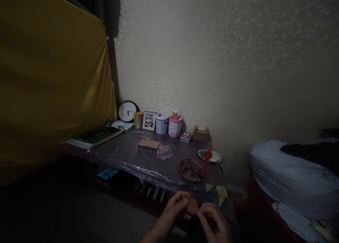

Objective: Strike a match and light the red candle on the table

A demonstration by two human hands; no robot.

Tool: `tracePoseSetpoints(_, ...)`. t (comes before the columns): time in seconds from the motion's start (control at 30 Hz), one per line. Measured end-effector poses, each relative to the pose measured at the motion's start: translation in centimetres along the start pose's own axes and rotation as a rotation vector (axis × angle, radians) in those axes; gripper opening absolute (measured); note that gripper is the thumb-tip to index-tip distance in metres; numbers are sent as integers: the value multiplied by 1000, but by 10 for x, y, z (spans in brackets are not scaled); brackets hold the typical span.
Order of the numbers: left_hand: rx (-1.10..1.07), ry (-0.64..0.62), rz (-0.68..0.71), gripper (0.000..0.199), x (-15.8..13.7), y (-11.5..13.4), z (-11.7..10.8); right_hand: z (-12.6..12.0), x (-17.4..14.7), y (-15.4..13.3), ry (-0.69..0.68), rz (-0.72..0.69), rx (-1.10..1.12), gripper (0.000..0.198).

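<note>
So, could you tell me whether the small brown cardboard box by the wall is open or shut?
Open. The cardboard box stands by the wall with its top flaps raised; its contents cannot be made out.

We see a dim, underexposed view, brightest on the textured wall [225,59], so light perhaps falls from above right. The floor and lower left sink into near-black shadow. The plastic table cover [148,170] catches faint glare. Our hands [194,214] are murky and soft; edges look stretched and slightly smeared.
</note>
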State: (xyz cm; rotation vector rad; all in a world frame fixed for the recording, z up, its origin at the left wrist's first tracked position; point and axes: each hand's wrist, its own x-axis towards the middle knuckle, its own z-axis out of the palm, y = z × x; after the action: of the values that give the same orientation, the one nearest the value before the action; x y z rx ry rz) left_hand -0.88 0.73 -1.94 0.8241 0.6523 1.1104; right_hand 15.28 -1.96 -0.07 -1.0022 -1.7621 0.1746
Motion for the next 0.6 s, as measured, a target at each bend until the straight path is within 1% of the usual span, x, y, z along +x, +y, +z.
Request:
tracePoseSetpoints(0.1, 25, -58, 51, 37, -2, 2, 4, -1, 2, 0, 2, 3, -9, 8)
tracePoseSetpoints(0.2, 80, -112, 69, 38, -6, 6, 7, -2, 2, 2, -2, 22, -19, 9)
tracePoseSetpoints(0.3, 130, -146, 117, 35, -10, 10, 11, -4, 2, 4, -10, 26, -40, 10)
tracePoseSetpoints(0.4, 204, -134, 150, 33, -12, 14, 13, -5, 2, 5, -16, 17, -51, 11)
tracePoseSetpoints(0.47, 232, -117, 143, 35, -13, 15, 13, -5, 4, 4, -4, 10, -53, 12)
tracePoseSetpoints(0.6, 178, -108, 116, 38, -12, 14, 14, -6, 5, 1, 3, 1, -49, 13)
